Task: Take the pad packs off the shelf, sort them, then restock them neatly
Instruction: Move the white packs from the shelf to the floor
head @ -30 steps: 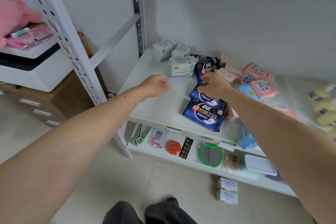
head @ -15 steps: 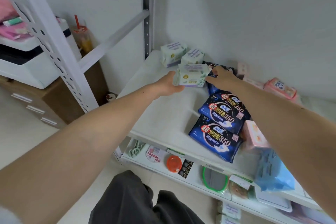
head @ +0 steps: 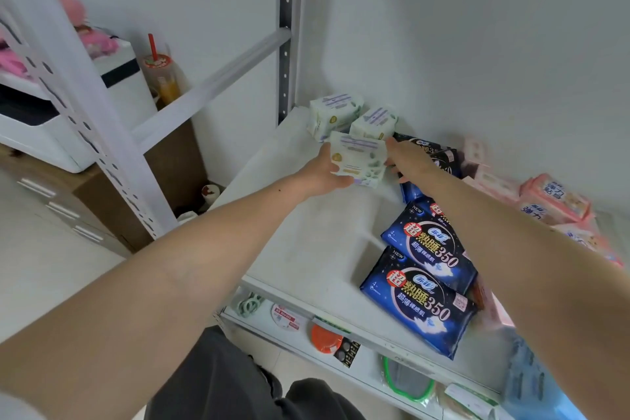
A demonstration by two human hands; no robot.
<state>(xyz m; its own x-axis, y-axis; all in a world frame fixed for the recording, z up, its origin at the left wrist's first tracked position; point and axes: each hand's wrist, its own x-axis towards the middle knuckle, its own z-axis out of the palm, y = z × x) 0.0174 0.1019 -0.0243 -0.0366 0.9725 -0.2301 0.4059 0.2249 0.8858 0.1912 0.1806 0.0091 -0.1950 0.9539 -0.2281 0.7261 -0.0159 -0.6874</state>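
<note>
A white-and-green pad pack (head: 358,160) is held between both hands above the white shelf (head: 300,249). My left hand (head: 324,174) grips its left end and my right hand (head: 405,160) holds its right end. Two more white-green packs (head: 332,112) (head: 373,121) stand in the back left corner. Dark blue packs (head: 422,314) (head: 428,242) lie in a row toward the front, with a black pack (head: 429,150) behind my right hand. Pink packs (head: 552,198) sit at the right.
A lower shelf (head: 306,344) holds an orange lid (head: 326,339), a green-rimmed mirror (head: 407,380) and small items. A light blue pack (head: 531,385) is at the bottom right. A white rack post (head: 85,106) and a drink cup (head: 162,78) stand at the left.
Both hands reached to the back of the shelf and took hold of the white-green pack, which is now lifted and tilted. The view has moved closer to the shelf.
</note>
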